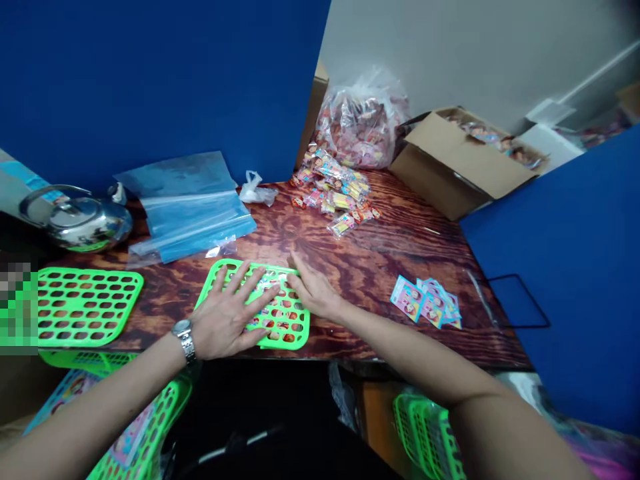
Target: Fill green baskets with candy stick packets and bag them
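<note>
A bright green slotted plastic basket (286,339) lies on the table in front of me, its flat perforated face up. Printed items with pink and orange colours show through its slots. My left hand (225,317) rests flat on this face, fingers spread, a metal watch on its wrist. My right hand (316,288) is at the basket's far right corner, thumb over the rim and fingers along the outer side. What is beneath the left palm is hidden.
A second green basket (90,307) and a kettle (85,220) stand left, near plastic bags (195,200). Small packets (337,187), a stuffed clear bag (363,127) and a cardboard box (450,160) are behind. Printed cards (425,303) lie right. More baskets (425,433) sit below.
</note>
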Available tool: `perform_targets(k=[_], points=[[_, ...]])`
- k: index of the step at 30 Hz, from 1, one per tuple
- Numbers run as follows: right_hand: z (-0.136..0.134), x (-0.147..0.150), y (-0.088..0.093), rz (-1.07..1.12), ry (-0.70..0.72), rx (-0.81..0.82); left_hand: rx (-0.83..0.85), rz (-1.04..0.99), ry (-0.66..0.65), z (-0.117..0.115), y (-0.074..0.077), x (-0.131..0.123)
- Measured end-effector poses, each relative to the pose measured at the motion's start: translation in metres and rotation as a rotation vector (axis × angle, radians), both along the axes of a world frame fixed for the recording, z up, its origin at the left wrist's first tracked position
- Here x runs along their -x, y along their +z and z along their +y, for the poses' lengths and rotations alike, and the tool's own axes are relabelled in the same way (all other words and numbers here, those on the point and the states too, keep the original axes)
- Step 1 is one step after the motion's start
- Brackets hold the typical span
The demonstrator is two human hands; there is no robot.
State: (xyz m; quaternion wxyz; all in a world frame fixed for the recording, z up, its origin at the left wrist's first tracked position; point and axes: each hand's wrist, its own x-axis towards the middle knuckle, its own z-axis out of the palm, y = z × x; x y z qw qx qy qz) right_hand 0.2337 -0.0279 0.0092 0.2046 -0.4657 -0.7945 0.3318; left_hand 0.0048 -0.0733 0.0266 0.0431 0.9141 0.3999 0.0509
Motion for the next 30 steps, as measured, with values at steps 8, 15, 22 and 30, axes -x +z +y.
perform_targets(k=[8,15,22,30], points=[[0.008,0.0,-0.004,0.153,-0.276,0.085,-0.049,0.026,-0.011,0.002,-0.001,0.0],[0.014,-0.002,-0.014,0.291,-0.216,0.267,-0.054,0.064,-0.028,0.004,0.001,-0.001],[0.017,-0.001,-0.014,0.364,-0.073,0.23,-0.059,0.088,-0.038,0.006,0.002,-0.003],[0.021,-0.005,-0.015,0.323,0.001,0.296,-0.05,0.122,-0.054,0.007,0.0,-0.003]])
